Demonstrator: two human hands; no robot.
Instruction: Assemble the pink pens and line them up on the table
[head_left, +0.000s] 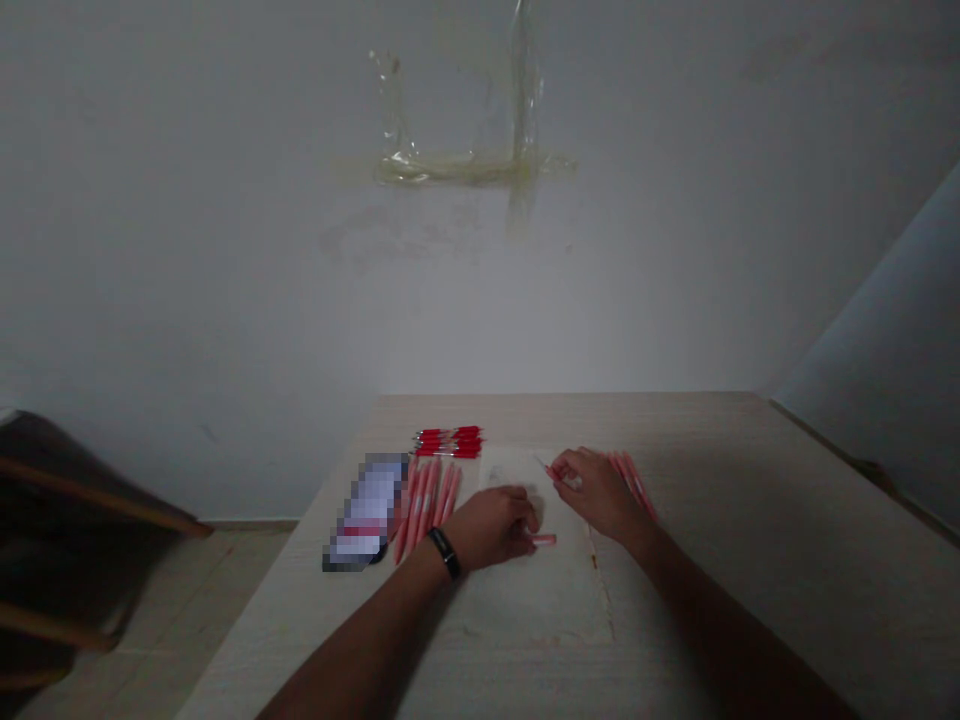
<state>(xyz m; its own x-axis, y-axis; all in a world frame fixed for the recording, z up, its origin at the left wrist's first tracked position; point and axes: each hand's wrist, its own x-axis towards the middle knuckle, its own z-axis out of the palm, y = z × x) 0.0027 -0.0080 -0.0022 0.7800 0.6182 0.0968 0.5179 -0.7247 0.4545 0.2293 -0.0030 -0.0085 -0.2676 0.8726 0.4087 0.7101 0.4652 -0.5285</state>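
Observation:
My left hand [495,527], a dark band at its wrist, is closed on a short pink pen part [544,540] that sticks out to the right of the fingers. To its right and farther back, my right hand [596,490] pinches a small reddish pen part [553,473] with a thin pale tip pointing left. The two parts are apart, above a pale sheet [540,610] on the table. Left of my left hand lie several pink pens [426,500] side by side. More pink pens [634,480] lie just beyond my right hand, partly hidden by it.
Several red pens [450,441] lie crosswise at the back of the table [675,410]. A phone-like object [367,512], blurred by pixels, sits at the left edge. A wall with tape [450,172] rises behind. Dark wooden furniture [67,540] stands on the floor at left.

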